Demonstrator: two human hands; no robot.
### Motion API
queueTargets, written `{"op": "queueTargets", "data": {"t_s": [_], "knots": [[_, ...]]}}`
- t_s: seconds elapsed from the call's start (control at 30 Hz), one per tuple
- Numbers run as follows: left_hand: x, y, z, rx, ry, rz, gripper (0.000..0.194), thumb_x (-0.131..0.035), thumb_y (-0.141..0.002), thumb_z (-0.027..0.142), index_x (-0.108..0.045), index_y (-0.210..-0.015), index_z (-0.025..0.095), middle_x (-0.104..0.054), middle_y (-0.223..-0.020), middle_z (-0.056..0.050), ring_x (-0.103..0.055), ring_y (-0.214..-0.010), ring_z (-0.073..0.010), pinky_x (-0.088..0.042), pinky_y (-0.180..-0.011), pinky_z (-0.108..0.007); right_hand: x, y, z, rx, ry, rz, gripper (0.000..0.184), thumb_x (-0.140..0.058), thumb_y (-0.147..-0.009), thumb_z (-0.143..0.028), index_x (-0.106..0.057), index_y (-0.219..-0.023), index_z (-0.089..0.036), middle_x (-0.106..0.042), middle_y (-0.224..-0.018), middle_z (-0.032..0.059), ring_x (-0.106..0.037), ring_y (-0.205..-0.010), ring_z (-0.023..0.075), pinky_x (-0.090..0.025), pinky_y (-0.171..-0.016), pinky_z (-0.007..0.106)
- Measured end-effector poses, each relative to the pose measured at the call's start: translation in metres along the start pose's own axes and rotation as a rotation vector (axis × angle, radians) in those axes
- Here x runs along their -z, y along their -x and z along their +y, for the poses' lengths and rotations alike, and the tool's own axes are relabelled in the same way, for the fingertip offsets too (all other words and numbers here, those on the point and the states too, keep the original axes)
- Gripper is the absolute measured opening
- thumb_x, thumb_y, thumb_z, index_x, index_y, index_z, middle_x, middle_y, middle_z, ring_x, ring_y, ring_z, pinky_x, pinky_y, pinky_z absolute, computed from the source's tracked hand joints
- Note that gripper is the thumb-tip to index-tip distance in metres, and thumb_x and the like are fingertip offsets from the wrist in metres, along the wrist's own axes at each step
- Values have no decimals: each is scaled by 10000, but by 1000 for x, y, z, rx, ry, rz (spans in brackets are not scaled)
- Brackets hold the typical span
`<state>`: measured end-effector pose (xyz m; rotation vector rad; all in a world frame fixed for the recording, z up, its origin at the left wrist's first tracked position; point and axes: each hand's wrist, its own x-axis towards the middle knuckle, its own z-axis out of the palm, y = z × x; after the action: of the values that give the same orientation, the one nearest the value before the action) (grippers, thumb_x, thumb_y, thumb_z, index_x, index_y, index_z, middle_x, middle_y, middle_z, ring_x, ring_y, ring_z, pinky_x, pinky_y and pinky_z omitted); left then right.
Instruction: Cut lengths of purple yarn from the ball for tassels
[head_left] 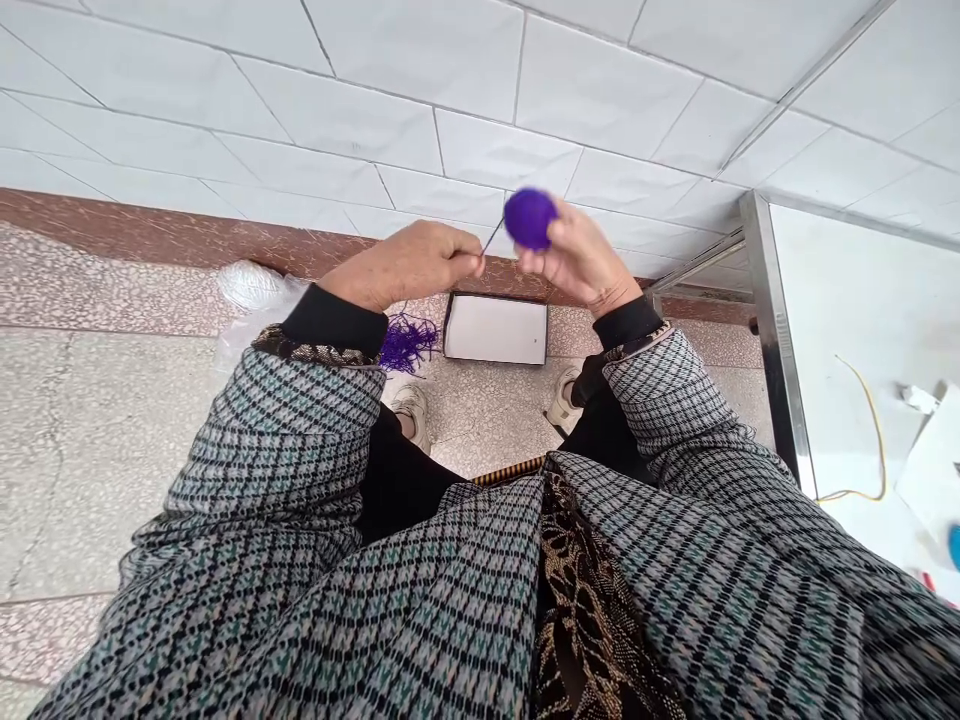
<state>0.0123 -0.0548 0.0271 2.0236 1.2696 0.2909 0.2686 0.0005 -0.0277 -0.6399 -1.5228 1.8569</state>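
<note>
A round purple yarn pompom [530,218], slightly blurred, is raised in front of me. My right hand [579,262] holds it with its fingertips. My left hand [405,265] pinches a thin dark needle or wire [492,238], whose tip reaches the pompom's left side. Below my hands, a loose bunch of purple threads [409,342] lies on the floor beside an open box with a white inside [495,330]. Neither hand touches these.
A white plastic bag [251,285] lies by the tiled wall's brown skirting [187,235]. My shoes [409,415] show below my plaid sleeves. To the right stands a steel-framed white table [776,330] with a yellow cable [874,430] and papers.
</note>
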Motion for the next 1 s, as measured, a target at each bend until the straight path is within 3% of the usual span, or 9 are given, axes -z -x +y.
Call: {"op": "queueTargets", "data": {"t_s": [0.1,0.17,0.3,0.4,0.53,0.67,0.83,0.93,1.0], "knots": [[-16,-3,3,-91,5,-116,283,-553,-988,365,-717,-859,175,-686,-805,-30,-591,-775,-165,-430,-796,-315,0,-8,2,-1,78,335,396,-805,-1152,-472,-552,-1328,-223,-670,-1116,23,-744,-956,114,-609,-803,169],[-19,-1,6,-131,-11,-125,313,-553,-994,388,-764,-914,171,-731,-863,-40,-637,-816,-177,-449,-819,-309,-4,-9,4,-111,204,360,319,-817,-1121,-331,-554,-1254,-210,-656,-1031,4,-697,-839,101,-572,-724,160],[-4,9,3,-56,-22,14,336,-563,-1008,379,-807,-983,150,-727,-893,-54,-631,-892,-195,-474,-892,-328,-12,0,5,-346,356,-124,466,-967,-887,-178,-608,-1184,-182,-675,-942,-14,-627,-726,100,-532,-619,163],[5,12,-8,34,-10,80,320,-571,-1027,363,-805,-990,149,-679,-829,-39,-567,-874,-186,-469,-912,-337,-15,6,0,-230,148,-306,570,-1009,-862,-292,-610,-1256,-187,-691,-1019,-4,-662,-781,99,-600,-698,182],[-5,7,-18,15,24,-22,331,-561,-1022,395,-783,-962,157,-653,-813,-28,-572,-831,-179,-483,-883,-333,-18,0,-6,-4,-51,134,513,-871,-1045,-479,-546,-1341,-216,-661,-1121,11,-722,-897,110,-649,-828,215],[-19,4,-12,-109,25,-177,366,-551,-1002,432,-801,-959,168,-688,-830,-22,-660,-864,-187,-524,-905,-304,-26,-7,-5,-131,160,367,236,-738,-1128,-249,-532,-1235,-208,-651,-1040,0,-667,-803,95,-589,-747,184],[-10,7,-19,-64,65,-115,360,-641,-1003,457,-839,-1005,157,-707,-863,-41,-687,-903,-213,-565,-972,-351,-28,-1,-1,-330,546,-170,367,-879,-914,-58,-625,-1155,-165,-667,-917,-19,-560,-695,85,-430,-573,158],[-2,7,-31,-30,64,-90,350,-660,-1000,444,-843,-979,147,-685,-830,-42,-668,-866,-213,-572,-962,-381,-19,3,1,-287,330,-452,455,-960,-898,-183,-652,-1232,-165,-713,-1026,19,-642,-797,111,-545,-668,178],[-1,5,-36,-30,66,-70,354,-644,-1006,442,-841,-985,149,-699,-842,-42,-654,-845,-208,-573,-948,-383,-13,3,2,-195,120,-423,583,-991,-889,-317,-623,-1317,-171,-715,-1111,38,-689,-880,131,-619,-763,218]]}}
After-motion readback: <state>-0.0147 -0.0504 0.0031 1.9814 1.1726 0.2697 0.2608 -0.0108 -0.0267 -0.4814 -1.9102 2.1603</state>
